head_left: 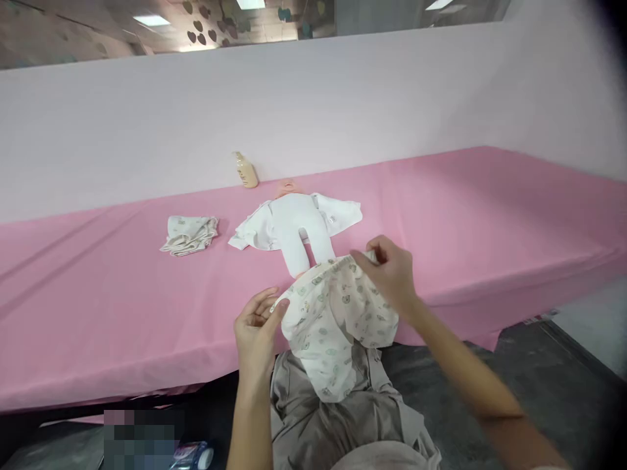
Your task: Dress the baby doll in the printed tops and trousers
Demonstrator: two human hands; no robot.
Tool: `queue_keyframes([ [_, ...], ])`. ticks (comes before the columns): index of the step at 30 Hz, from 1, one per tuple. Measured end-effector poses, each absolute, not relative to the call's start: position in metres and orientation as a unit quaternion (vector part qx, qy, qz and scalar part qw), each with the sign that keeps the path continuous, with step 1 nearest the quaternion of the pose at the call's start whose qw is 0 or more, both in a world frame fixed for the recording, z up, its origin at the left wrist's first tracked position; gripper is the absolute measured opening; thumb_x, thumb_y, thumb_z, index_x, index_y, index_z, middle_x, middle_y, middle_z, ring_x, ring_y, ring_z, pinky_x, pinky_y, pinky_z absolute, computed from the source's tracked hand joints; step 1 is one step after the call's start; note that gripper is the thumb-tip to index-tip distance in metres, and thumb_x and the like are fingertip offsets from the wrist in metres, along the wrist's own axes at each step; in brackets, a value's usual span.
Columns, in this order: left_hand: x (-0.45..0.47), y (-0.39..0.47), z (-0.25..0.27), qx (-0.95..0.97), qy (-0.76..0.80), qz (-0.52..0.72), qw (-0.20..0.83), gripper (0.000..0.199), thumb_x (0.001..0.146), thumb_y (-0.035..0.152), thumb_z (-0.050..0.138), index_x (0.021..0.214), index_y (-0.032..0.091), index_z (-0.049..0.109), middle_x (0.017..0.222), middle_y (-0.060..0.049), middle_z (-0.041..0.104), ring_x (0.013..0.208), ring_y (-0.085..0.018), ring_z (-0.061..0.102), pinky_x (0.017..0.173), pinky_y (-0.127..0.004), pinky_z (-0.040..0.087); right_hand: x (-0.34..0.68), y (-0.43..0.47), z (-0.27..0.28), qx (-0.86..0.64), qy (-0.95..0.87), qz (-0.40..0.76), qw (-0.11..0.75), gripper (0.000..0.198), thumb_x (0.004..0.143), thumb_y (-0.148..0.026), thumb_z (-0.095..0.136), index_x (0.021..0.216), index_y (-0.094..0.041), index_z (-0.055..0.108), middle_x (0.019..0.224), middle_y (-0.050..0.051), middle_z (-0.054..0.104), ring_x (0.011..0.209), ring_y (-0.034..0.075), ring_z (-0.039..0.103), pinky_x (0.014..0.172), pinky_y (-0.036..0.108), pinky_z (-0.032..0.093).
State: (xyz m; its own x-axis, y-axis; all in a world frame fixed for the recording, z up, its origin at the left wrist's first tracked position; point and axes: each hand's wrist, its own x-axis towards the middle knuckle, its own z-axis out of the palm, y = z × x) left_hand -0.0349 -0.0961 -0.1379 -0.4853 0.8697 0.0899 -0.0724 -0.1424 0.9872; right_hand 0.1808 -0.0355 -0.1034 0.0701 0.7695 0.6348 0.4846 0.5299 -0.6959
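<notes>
Stretched between my two hands is a small pair of baby pants [318,320], white with a green and grey print. My left hand [257,326] pinches the left end of the waistband. The right end is gripped by my right hand [389,271], its fingers curled in. The legs of the pants hang down over the table's front edge. Just beyond the waistband, a baby doll [298,225] lies on its back with its legs toward me. Its body and legs are white, and the pants hide its feet. A white baby shirt [255,228] is spread out under the doll.
A pink cloth [465,222] covers the long table against a white wall. Folded printed clothing [189,235] lies left of the doll. A cream pump bottle [246,171] stands tilted in view near the wall. A blue bottle [191,455] is low at the front left.
</notes>
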Motion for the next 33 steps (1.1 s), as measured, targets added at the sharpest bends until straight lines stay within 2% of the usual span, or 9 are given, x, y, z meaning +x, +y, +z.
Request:
queue_keyframes([
  [4, 0.014, -0.135, -0.14, 0.333, 0.501, 0.681, 0.416, 0.028, 0.071, 0.032, 0.077, 0.095, 0.02, 0.07, 0.079, 0.001, 0.066, 0.064, -0.008, 0.061, 0.058, -0.014, 0.049, 0.142, -0.113, -0.119, -0.413, -0.667, 0.229, 0.577, 0.004, 0.087, -0.025, 0.058, 0.087, -0.021, 0.056, 0.068, -0.003, 0.053, 0.055, 0.01, 0.048, 0.05, 0.022, 0.04],
  [9, 0.051, -0.19, -0.131, 0.405, 0.366, 0.687, 0.479, 0.03, 0.091, 0.038, 0.054, 0.115, 0.026, 0.067, 0.113, -0.007, 0.068, 0.102, -0.021, 0.065, 0.087, -0.028, 0.054, 0.145, -0.161, -0.116, -0.347, -0.704, 0.241, 0.571, 0.025, 0.084, -0.019, 0.058, 0.109, -0.021, 0.054, 0.089, 0.004, 0.051, 0.073, 0.014, 0.051, 0.062, 0.027, 0.046],
  [12, 0.047, -0.198, -0.127, 0.525, 0.338, 0.642, 0.445, 0.034, 0.092, 0.029, 0.053, 0.125, 0.027, 0.061, 0.127, -0.008, 0.06, 0.117, -0.024, 0.057, 0.097, -0.032, 0.048, 0.165, -0.151, -0.107, -0.34, -0.689, 0.281, 0.575, 0.021, 0.086, -0.014, 0.055, 0.105, -0.022, 0.056, 0.086, 0.001, 0.049, 0.066, 0.011, 0.048, 0.056, 0.023, 0.041],
  [17, 0.022, -0.17, -0.128, 0.621, 0.414, 0.611, 0.265, 0.03, 0.086, 0.018, 0.059, 0.115, 0.025, 0.064, 0.121, -0.007, 0.063, 0.118, -0.023, 0.054, 0.101, -0.035, 0.043, 0.189, -0.133, -0.092, -0.306, -0.641, 0.38, 0.593, 0.008, 0.092, -0.019, 0.052, 0.095, -0.024, 0.059, 0.086, 0.0, 0.051, 0.075, 0.012, 0.049, 0.062, 0.024, 0.039],
  [19, 0.012, -0.154, -0.131, 0.576, 0.441, 0.63, 0.278, 0.036, 0.087, 0.023, 0.06, 0.123, 0.026, 0.058, 0.129, -0.007, 0.057, 0.121, -0.022, 0.051, 0.103, -0.035, 0.041, 0.192, -0.129, -0.087, -0.263, -0.634, 0.44, 0.579, 0.007, 0.093, -0.023, 0.051, 0.095, -0.024, 0.058, 0.087, 0.0, 0.05, 0.072, 0.012, 0.047, 0.059, 0.024, 0.038],
  [22, 0.003, -0.137, -0.135, 0.559, 0.402, 0.599, 0.408, 0.052, 0.086, 0.038, 0.061, 0.134, 0.024, 0.049, 0.138, -0.01, 0.049, 0.127, -0.025, 0.046, 0.106, -0.037, 0.038, 0.191, -0.125, -0.082, -0.236, -0.649, 0.488, 0.534, 0.01, 0.094, -0.027, 0.049, 0.095, -0.024, 0.058, 0.089, 0.001, 0.05, 0.073, 0.012, 0.048, 0.061, 0.024, 0.04],
  [27, 0.005, -0.13, -0.139, 0.517, 0.372, 0.563, 0.527, 0.04, 0.075, 0.033, 0.072, 0.112, 0.018, 0.065, 0.102, -0.008, 0.068, 0.094, -0.021, 0.064, 0.081, -0.029, 0.051, 0.189, -0.124, -0.077, -0.237, -0.708, 0.463, 0.478, 0.011, 0.094, -0.028, 0.05, 0.095, -0.024, 0.06, 0.092, 0.002, 0.053, 0.079, 0.012, 0.052, 0.067, 0.025, 0.044],
  [31, 0.009, -0.134, -0.132, 0.461, 0.436, 0.612, 0.473, 0.021, 0.078, 0.031, 0.069, 0.09, 0.013, 0.069, 0.083, -0.005, 0.068, 0.077, -0.016, 0.063, 0.07, -0.023, 0.05, 0.189, -0.125, -0.08, -0.304, -0.693, 0.396, 0.521, 0.015, 0.093, -0.028, 0.052, 0.106, -0.025, 0.059, 0.098, 0.004, 0.056, 0.08, 0.014, 0.055, 0.065, 0.026, 0.047],
  [33, 0.009, -0.136, -0.126, 0.455, 0.461, 0.619, 0.444, 0.021, 0.078, 0.031, 0.07, 0.088, 0.013, 0.069, 0.081, -0.004, 0.067, 0.074, -0.014, 0.061, 0.068, -0.022, 0.049, 0.185, -0.123, -0.084, -0.335, -0.681, 0.382, 0.528, 0.03, 0.089, -0.031, 0.058, 0.119, -0.027, 0.053, 0.107, 0.006, 0.057, 0.082, 0.015, 0.057, 0.066, 0.026, 0.05],
])
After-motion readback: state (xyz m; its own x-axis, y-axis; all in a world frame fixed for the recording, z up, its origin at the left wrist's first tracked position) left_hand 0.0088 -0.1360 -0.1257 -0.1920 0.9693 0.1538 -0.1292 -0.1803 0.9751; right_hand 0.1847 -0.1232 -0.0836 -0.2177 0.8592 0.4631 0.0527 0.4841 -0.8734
